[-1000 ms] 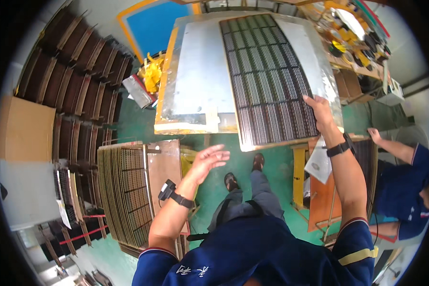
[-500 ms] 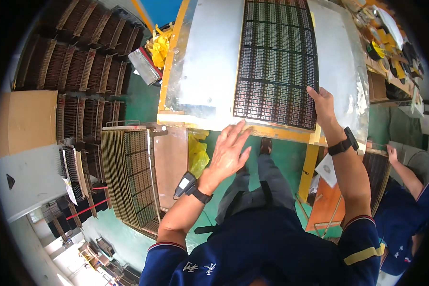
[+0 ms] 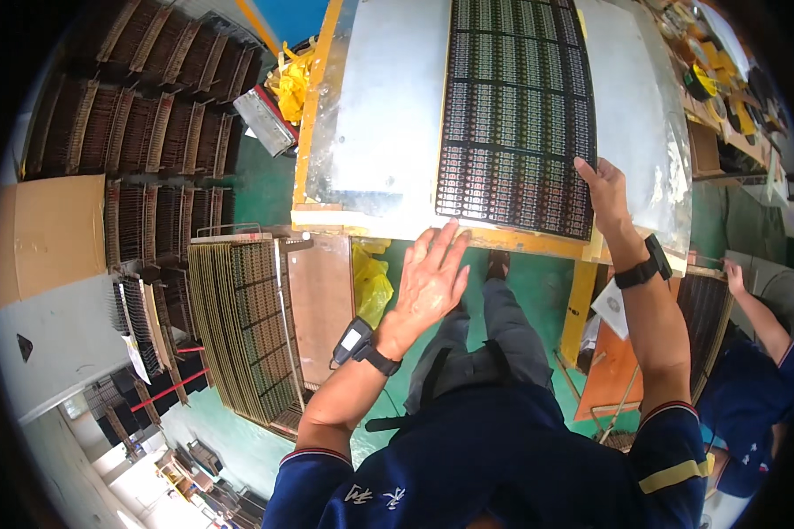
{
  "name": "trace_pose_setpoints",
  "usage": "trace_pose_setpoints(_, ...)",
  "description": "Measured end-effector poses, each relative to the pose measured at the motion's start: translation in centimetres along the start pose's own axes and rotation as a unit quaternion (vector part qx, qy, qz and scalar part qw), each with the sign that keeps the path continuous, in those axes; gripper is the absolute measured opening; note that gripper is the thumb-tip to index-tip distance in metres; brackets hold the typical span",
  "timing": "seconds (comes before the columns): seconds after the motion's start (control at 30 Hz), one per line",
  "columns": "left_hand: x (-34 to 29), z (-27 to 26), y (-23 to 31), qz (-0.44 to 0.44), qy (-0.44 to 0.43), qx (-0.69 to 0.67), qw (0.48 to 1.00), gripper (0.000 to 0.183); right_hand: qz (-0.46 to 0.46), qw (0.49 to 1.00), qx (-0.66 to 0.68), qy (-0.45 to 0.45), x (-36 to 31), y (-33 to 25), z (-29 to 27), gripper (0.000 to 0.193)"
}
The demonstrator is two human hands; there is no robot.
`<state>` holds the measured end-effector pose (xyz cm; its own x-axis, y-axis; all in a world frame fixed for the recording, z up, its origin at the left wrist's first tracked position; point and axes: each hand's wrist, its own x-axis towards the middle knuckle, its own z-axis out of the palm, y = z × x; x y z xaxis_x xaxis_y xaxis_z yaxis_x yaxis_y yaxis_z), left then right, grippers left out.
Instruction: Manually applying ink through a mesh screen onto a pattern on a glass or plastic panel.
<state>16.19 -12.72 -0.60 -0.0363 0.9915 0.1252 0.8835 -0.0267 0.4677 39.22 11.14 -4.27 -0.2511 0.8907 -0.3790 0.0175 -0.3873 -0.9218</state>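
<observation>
Dark rect. sheet w/ grid of small pale & reddish patterns point(image 3: 516, 115) at 1 o'clock, lying over table w/ whitish flat top & yellow-orange edging point(image 3: 384, 115); its near edge runs by the table's near edge.

R hand point(image 3: 604, 194), 2 o'clock, pinches sheet's right edge: thumb on top, other fingers curled at the side, partly hidden. L hand point(image 3: 432, 273), nr centre, holds nothing: palm down, fingers straight & slightly apart, tips at sheet's near-left corner; contact can't be told.

Yellow crumpled plastic bag point(image 3: 372, 286) just beside L hand at 8 o'clock; further out same way, stack of thin yellow-edged panels point(image 3: 234, 326). Yellow crumpled bundle point(image 3: 293, 84) at 11 o'clock, nr table's left edge. Dark slatted racks point(image 3: 132, 132) at 10 o'clock. Co-worker's hand point(image 3: 734, 276) at 3 o'clock, well apart from sheet.
</observation>
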Motion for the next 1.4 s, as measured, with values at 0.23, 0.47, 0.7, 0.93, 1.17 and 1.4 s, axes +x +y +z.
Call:
trace_pose_setpoints(0.23,-0.3,0.1,-0.2,0.000,-0.007,0.020,1.000,0.049,-0.004,0.999,-0.042,0.011,-0.3,-0.4,0.2,0.027)
trace_pose_setpoints(0.47,-0.5,0.4,-0.3,-0.003,-0.017,0.021,1.000,0.049,0.005,0.998,-0.061,0.001,-0.1,-0.4,-0.1,0.029)
trace_pose_setpoints(0.7,-0.5,0.4,-0.4,-0.001,-0.016,0.022,1.000,0.049,0.000,0.999,-0.053,0.008,-0.2,-0.4,0.1,0.027)
trace_pose_setpoints(0.93,-0.8,0.8,-0.4,0.006,-0.008,0.017,1.000,0.049,0.027,0.998,-0.064,-0.003,0.0,-0.6,-0.5,0.026)
trace_pose_setpoints(1.17,-0.6,0.7,-0.7,0.007,-0.004,0.012,1.000,0.048,0.017,0.996,-0.085,0.012,0.2,-0.5,-0.1,0.025)
trace_pose_setpoints(1.4,0.9,-0.9,0.1,0.035,0.001,0.042,0.999,0.048,-0.162,0.891,-0.412,0.102,-0.5,-2.2,-0.6,0.056)
